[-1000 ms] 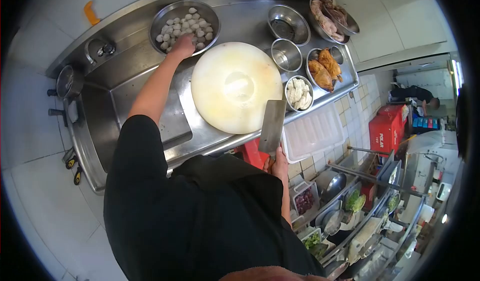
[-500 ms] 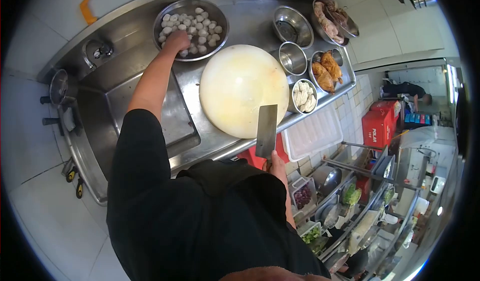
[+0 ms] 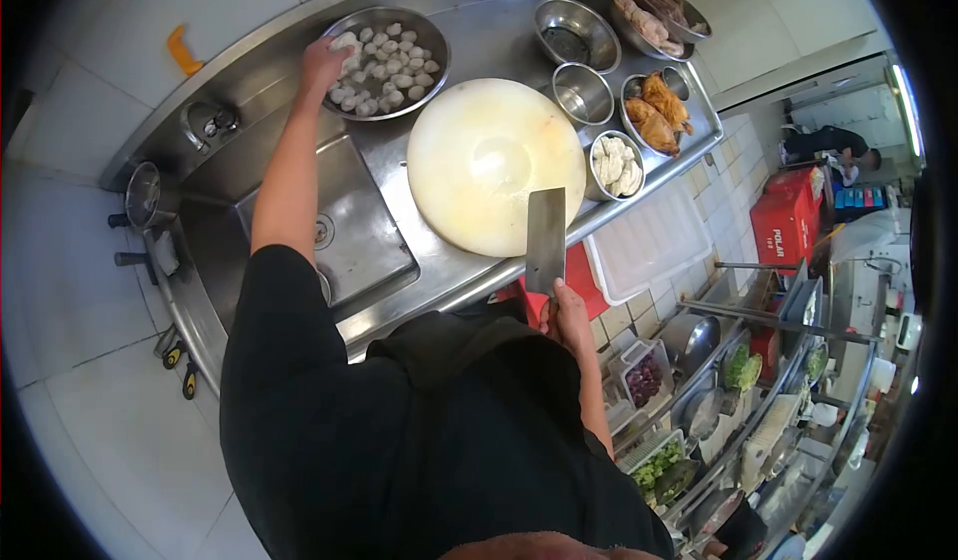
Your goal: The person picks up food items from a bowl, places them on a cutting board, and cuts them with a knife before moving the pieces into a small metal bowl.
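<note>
At the left rim of a metal bowl (image 3: pixel 439 36) of pale round balls (image 3: pixel 394 61), my left hand (image 3: pixel 321 64) is closed on a whitish bundle (image 3: pixel 348 49), whose material I cannot make out. My right hand (image 3: pixel 569 318) grips the handle of a cleaver (image 3: pixel 546 239), near the counter's front edge. The cleaver's broad blade points away from me, its far end over the edge of a round white chopping board (image 3: pixel 479 151). Nothing lies on the board.
Metal containers (image 3: pixel 582 94) stand right of the board, with browned poultry (image 3: pixel 657 113), pale pieces (image 3: pixel 617 166) and raw meat (image 3: pixel 644 16). A sink (image 3: pixel 349 221) is at left. Shelves (image 3: pixel 738 400) and a plastic tray (image 3: pixel 649 246) are at right. Another person (image 3: pixel 833 143) bends in the background.
My left hand has moved from among the balls to the bowl's left rim, now with the whitish bundle in it. My right hand still holds the cleaver. The camera's view has shifted slightly.
</note>
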